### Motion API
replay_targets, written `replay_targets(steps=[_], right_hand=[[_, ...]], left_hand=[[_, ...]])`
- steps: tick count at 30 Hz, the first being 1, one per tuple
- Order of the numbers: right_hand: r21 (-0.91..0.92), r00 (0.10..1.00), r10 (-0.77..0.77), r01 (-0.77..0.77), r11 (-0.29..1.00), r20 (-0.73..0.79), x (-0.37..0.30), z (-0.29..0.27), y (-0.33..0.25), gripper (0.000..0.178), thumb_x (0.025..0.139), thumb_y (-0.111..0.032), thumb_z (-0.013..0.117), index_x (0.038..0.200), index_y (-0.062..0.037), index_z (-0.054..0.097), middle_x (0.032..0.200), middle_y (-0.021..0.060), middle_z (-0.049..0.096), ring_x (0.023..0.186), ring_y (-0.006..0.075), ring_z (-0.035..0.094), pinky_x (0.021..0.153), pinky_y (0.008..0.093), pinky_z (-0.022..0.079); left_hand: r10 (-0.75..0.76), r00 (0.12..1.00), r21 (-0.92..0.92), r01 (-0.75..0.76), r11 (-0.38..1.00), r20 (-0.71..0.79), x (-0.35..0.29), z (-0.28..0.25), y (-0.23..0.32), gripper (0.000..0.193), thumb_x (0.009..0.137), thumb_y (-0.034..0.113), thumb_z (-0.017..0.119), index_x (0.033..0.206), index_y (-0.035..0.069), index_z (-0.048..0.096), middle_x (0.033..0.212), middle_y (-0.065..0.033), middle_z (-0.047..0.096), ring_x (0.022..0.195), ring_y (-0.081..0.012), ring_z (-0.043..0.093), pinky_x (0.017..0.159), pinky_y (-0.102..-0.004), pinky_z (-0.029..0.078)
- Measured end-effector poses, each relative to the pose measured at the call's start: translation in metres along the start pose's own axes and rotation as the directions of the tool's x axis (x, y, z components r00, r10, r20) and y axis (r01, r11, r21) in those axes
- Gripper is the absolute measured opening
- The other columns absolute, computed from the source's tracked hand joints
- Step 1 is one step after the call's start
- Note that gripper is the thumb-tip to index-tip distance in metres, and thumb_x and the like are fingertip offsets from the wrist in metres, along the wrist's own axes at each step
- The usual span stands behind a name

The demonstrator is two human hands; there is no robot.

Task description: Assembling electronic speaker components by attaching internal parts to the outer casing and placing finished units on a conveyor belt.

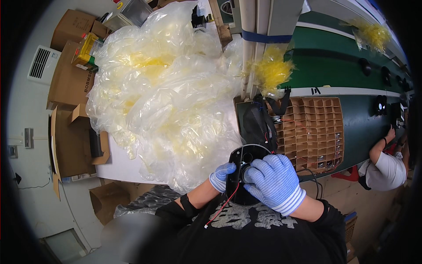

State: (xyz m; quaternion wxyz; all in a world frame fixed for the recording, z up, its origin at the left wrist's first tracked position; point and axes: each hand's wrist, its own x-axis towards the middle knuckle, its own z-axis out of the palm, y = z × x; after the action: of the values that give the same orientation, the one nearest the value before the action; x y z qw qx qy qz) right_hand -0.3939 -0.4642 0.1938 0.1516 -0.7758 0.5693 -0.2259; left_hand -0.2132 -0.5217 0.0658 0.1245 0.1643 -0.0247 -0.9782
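My left hand (pixel 223 177), in a blue-and-white striped knit glove, grips the left rim of a round black plastic housing (pixel 235 157) in front of my chest. Over the housing's middle, my right hand (pixel 274 181), gloved alike, has its fingers closed around a small cylindrical part (pixel 247 173) that looks like a motor. That part is mostly covered by the fingers, and I cannot tell whether it is fixed in the housing. A thin red wire (pixel 224 206) hangs from the housing's lower left and ends in a small white connector.
A big heap of clear and yellowish plastic bags (pixel 176 97) covers the table ahead left. Right of it stand a black mesh bag (pixel 256 125) and a divided cardboard tray (pixel 307 127) with small parts. Another person (pixel 384 169) works at the green bench on the far right.
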Motion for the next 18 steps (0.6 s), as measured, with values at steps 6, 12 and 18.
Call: replay_targets(steps=[6,12,18], right_hand=[[0.046,0.996,0.088,-0.088,0.995,-0.013,-0.001,-0.018,0.005,0.036,0.066,-0.026,0.072,0.094,-0.0078,0.059,0.099,0.0093,0.059,0.089,0.0293,0.054,0.079,0.0405,0.042],[0.208,0.928,0.264,-0.322,0.924,0.263,-0.002,-0.026,0.044,0.026,0.083,-0.023,0.056,0.104,-0.0083,0.054,0.087,0.0141,0.06,0.08,0.034,0.059,0.071,0.0414,0.048],[0.36,0.911,0.24,-0.359,0.861,0.335,-0.012,-0.021,0.099,0.03,0.085,-0.021,0.049,0.111,-0.0075,0.056,0.098,0.0184,0.061,0.089,0.0363,0.058,0.079,0.041,0.047]], left_hand=[[-0.023,0.995,0.111,0.012,0.994,0.1,0.006,0.006,0.0,0.075,0.077,0.037,0.064,0.135,0.001,0.033,0.127,-0.0175,0.049,0.113,-0.0276,0.053,0.101,-0.041,0.039],[-0.269,0.928,0.126,0.243,0.962,0.259,0.026,0.018,0.0,0.08,0.076,0.044,0.066,0.136,0.005,0.031,0.13,-0.0225,0.044,0.117,-0.0362,0.048,0.101,-0.0471,0.038],[-0.335,0.931,0.181,0.308,0.934,0.146,0.055,0.024,0.006,0.097,0.069,0.067,0.06,0.139,0.008,0.028,0.132,-0.0226,0.042,0.12,-0.0366,0.044,0.099,-0.0511,0.037]])
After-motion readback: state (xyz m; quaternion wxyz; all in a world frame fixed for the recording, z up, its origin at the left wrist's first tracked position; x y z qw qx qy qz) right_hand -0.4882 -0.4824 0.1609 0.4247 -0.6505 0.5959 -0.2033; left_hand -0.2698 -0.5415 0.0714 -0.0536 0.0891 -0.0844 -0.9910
